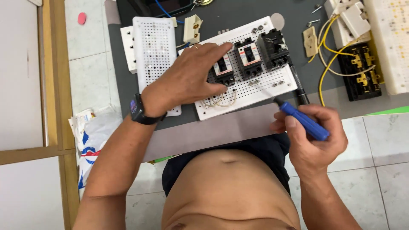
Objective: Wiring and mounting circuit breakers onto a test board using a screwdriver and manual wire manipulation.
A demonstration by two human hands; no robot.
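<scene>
Near the front edge of the grey work mat [128, 85], a white perforated board [251, 91] lay tilted, its long axis running from lower left up to upper right. Three black circuit breakers [249, 57] sat in a row along its upper half, and a thin loop of pale wire [219, 101] lay on the board's lower left part. The left hand [191, 76] was spread flat over the board's left end, fingers resting against the leftmost breaker, a black smartwatch [138, 110] on the wrist. The right hand [313, 134] was closed round a blue-handled screwdriver [304, 121], off the board's lower right corner; its shaft pointed up and left, tip reaching onto the board below the breakers. A second perforated white panel [155, 51] lay at the mat's back left. Yellow wires [330, 55] ran to a black terminal block [362, 72] at the right.
</scene>
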